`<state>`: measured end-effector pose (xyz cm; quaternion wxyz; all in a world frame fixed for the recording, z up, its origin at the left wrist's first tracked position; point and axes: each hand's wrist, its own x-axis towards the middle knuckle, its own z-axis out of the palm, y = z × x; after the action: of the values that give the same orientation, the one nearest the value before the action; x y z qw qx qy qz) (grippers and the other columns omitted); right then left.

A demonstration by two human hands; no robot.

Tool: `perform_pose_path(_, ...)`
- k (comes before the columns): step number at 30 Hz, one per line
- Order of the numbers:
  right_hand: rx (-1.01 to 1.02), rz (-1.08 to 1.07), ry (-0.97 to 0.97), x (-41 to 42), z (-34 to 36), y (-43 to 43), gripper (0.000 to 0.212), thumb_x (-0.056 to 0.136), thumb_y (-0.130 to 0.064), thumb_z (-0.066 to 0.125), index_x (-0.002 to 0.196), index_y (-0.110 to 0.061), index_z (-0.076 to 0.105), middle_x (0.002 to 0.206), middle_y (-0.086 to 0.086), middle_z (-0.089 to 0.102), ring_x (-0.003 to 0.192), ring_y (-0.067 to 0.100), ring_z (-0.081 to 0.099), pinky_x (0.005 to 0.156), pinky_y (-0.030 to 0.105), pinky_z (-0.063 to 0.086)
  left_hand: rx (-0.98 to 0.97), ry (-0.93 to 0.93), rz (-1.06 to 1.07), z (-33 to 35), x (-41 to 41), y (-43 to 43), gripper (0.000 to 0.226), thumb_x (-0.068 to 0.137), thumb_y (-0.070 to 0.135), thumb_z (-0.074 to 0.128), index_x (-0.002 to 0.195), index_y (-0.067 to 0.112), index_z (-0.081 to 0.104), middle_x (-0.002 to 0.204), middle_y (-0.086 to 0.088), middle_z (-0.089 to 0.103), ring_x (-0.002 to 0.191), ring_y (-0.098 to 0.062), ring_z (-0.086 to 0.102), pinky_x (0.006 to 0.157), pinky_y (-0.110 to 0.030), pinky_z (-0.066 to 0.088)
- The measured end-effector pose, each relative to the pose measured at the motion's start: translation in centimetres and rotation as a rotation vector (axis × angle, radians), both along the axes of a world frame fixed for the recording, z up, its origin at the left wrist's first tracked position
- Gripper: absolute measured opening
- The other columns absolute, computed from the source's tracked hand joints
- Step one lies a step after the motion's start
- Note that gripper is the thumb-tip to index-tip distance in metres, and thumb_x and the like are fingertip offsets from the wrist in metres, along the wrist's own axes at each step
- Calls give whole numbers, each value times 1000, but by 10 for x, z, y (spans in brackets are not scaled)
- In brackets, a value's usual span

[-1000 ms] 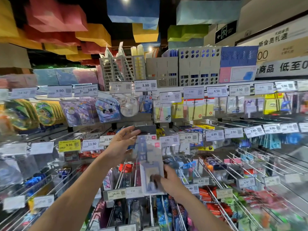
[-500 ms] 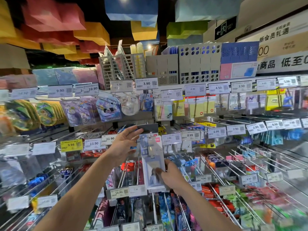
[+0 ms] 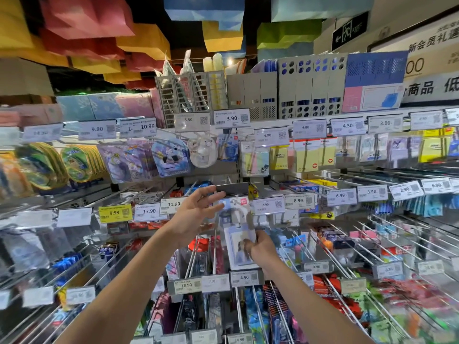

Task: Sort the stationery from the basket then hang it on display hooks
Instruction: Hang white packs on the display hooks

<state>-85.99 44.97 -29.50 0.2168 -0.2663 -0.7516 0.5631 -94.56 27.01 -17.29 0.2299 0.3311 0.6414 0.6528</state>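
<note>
Stationery packet [image 3: 237,229] sits just below the grey tag flap [image 3: 232,189], pinched low by my right hand [image 3: 263,247], my left hand [image 3: 196,214] straight-fingered at that flap; held so low, I judge its top could flop past the hidden hook.

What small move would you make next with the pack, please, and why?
Probably ease the pack up onto the hook hidden behind the grey tag flap: the left hand touches that flap, while the right hand pinches the pack below it.
</note>
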Motion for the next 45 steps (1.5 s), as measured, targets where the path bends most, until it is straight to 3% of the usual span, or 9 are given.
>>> perform_pose_path(6, 15, -83, -65, 3, -19, 8, 19, 100, -14, 59, 108, -13, 41, 88, 2, 50, 73, 19, 49, 66, 33, 41, 4, -44, 11, -4, 4, -3, 46, 95, -11, 57, 132, 16, 56, 129, 6, 71, 113, -24, 72, 98, -51, 48)
perform_pose_path(11, 131, -29, -139, 17, -20, 11, 13, 97, -11, 58, 107, -14, 50, 95, 4, 60, 83, 19, 58, 65, 32, 43, -85, -65, 11, -21, 10, -6, 35, 98, -8, 53, 128, 10, 57, 127, -5, 71, 112, -30, 72, 82, -38, 52)
perform_pose_path(15, 267, 178, -197, 23, -11, 6, 10, 96, -9, 54, 101, -18, 55, 98, 3, 61, 82, 15, 57, 66, 28, 46, -260, 53, 99, -42, 11, -12, 26, 101, -1, 55, 124, 9, 60, 122, -4, 74, 109, -30, 73, 98, -56, 52)
perform_pose_path(24, 494, 630, -155, 44, 1, -17, 29, 95, -27, 65, 121, -18, 53, 104, -1, 60, 85, 16, 61, 67, 25, 49, -652, 379, 366, -89, 68, -57, 49, 93, 20, 74, 136, 17, 52, 132, 5, 56, 121, -15, 57, 110, -36, 48)
perform_pose_path(27, 571, 789, -125, 53, -3, -33, 39, 95, -32, 68, 125, -15, 51, 119, 2, 57, 105, 20, 58, 92, 36, 51, -697, 296, 481, -107, 109, -85, 55, 92, 19, 74, 142, 14, 51, 135, 0, 58, 123, -19, 58, 108, -36, 49)
perform_pose_path(31, 608, 998, -118, 75, -18, -66, 37, 94, -34, 70, 123, -19, 53, 114, 2, 60, 104, 22, 58, 83, 31, 44, -744, 231, 710, -145, 180, -133, 54, 89, 22, 73, 139, 17, 55, 127, 4, 59, 117, -20, 60, 105, -38, 50)
perform_pose_path(35, 677, 1205, -50, 113, -30, -120, 59, 95, -36, 70, 142, -9, 48, 137, 11, 56, 128, 29, 53, 102, 35, 42, -763, 72, 949, -177, 274, -179, 58, 91, 14, 75, 144, 14, 51, 134, -1, 54, 126, -23, 55, 104, -31, 45)
perform_pose_path(40, 680, 1505, 23, 180, -39, -203, 59, 92, -33, 73, 140, -8, 49, 132, 3, 57, 122, 20, 57, 90, 24, 40, -738, -98, 1253, -196, 404, -235, 58, 89, 8, 78, 140, 4, 52, 139, -11, 54, 122, -24, 55, 100, -28, 43)
perform_pose_path(45, 635, 1784, 149, 272, -49, -295, 54, 87, -29, 80, 132, -10, 55, 130, 1, 61, 112, 23, 63, 86, 28, 47, -757, -249, 1525, -191, 563, -267, 84, 71, 35, 72, 143, 1, 49, 146, -14, 51, 130, -23, 52, 111, -33, 39)
